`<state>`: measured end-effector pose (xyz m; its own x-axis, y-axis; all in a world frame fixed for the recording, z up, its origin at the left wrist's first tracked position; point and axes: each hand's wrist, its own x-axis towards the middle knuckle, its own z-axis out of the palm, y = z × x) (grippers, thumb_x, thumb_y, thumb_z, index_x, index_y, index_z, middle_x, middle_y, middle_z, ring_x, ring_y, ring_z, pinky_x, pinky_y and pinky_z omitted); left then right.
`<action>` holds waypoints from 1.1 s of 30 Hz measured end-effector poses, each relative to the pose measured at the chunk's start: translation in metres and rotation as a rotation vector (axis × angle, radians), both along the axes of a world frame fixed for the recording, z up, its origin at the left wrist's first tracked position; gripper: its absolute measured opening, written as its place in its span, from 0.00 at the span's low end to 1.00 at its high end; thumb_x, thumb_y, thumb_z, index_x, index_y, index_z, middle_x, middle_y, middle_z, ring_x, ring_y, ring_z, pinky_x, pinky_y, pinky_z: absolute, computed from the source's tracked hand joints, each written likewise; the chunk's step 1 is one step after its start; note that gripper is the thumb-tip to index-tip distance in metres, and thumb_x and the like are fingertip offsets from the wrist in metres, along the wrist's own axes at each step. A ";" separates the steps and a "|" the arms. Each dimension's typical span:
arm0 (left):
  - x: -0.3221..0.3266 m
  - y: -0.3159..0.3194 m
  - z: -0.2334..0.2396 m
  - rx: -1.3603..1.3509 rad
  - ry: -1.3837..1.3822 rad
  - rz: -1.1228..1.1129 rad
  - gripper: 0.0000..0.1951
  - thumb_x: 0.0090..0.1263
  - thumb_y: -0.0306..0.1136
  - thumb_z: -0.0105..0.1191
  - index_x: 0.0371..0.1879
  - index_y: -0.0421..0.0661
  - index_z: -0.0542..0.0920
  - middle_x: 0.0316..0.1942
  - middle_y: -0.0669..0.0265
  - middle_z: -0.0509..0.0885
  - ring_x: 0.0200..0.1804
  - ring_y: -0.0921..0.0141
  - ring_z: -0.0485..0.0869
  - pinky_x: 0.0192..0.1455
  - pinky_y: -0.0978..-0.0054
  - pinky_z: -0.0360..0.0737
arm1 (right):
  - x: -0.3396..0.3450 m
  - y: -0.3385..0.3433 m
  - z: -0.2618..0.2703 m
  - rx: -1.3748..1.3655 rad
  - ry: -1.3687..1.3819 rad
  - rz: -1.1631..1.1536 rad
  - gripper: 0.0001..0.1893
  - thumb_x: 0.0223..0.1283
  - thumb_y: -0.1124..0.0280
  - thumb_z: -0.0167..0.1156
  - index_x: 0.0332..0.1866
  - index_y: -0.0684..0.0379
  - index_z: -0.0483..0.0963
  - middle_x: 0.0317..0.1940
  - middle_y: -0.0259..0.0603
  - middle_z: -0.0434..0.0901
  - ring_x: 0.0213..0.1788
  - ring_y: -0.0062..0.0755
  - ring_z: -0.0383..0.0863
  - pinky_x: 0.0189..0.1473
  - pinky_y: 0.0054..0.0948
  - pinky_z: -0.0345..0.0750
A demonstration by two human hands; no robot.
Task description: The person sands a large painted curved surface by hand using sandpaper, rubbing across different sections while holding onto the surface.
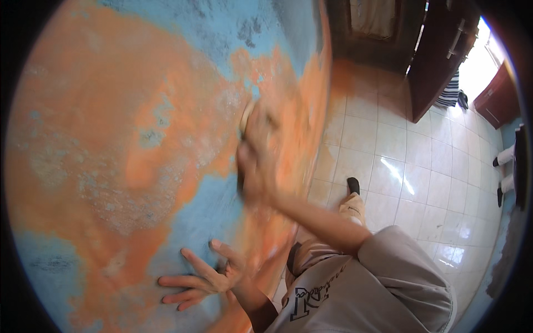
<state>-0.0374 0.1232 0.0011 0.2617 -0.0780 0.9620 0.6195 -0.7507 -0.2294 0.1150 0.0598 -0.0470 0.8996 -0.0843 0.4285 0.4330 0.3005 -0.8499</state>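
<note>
My right hand [255, 162] is blurred against the painted wall [208, 204], its fingers closed around a hand tool [247, 116]. Only a pale curved edge of that tool shows clearly; its exact kind cannot be told. Lower down, my left hand [204, 279] rests on the wall with fingers spread and nothing in it. Blue paint shows in patches on the wall, between orange areas and rough, pale, worn spots. Dark smudges mark the blue near the top.
Glossy white tiles cover the floor [391, 137], with orange dust along the wall's foot. A dark red-brown door [441, 54] stands ajar beside a bright doorway. A striped cloth [449, 91] and dark footwear [462, 100] lie there. Another person's legs [506, 155] show at far right.
</note>
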 end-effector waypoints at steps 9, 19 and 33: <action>0.004 -0.010 0.010 0.008 0.146 -0.022 0.23 0.64 0.50 0.51 0.50 0.45 0.81 0.65 0.35 0.59 0.73 0.43 0.40 0.70 0.48 0.21 | 0.000 -0.020 0.018 -0.020 0.049 -0.008 0.27 0.69 0.66 0.41 0.71 0.66 0.51 0.73 0.58 0.42 0.75 0.52 0.43 0.73 0.38 0.42; -0.009 0.006 -0.029 -0.053 0.118 -0.044 0.26 0.72 0.47 0.36 0.58 0.40 0.75 0.68 0.43 0.58 0.74 0.48 0.42 0.71 0.51 0.23 | 0.006 -0.009 -0.013 -0.105 -0.145 -0.090 0.28 0.66 0.68 0.44 0.68 0.74 0.52 0.70 0.67 0.45 0.73 0.63 0.40 0.71 0.55 0.38; 0.002 -0.008 -0.023 -0.058 0.068 0.000 0.27 0.76 0.42 0.26 0.59 0.31 0.70 0.68 0.46 0.60 0.75 0.53 0.44 0.74 0.58 0.29 | -0.039 -0.004 -0.014 -0.170 -0.162 -0.012 0.27 0.64 0.70 0.43 0.65 0.76 0.55 0.67 0.73 0.48 0.71 0.72 0.40 0.69 0.60 0.39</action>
<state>-0.0351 0.1153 -0.0223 0.3268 -0.0230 0.9448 0.6037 -0.7641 -0.2274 0.0757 0.0557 -0.0612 0.8172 -0.0093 0.5763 0.5707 0.1530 -0.8068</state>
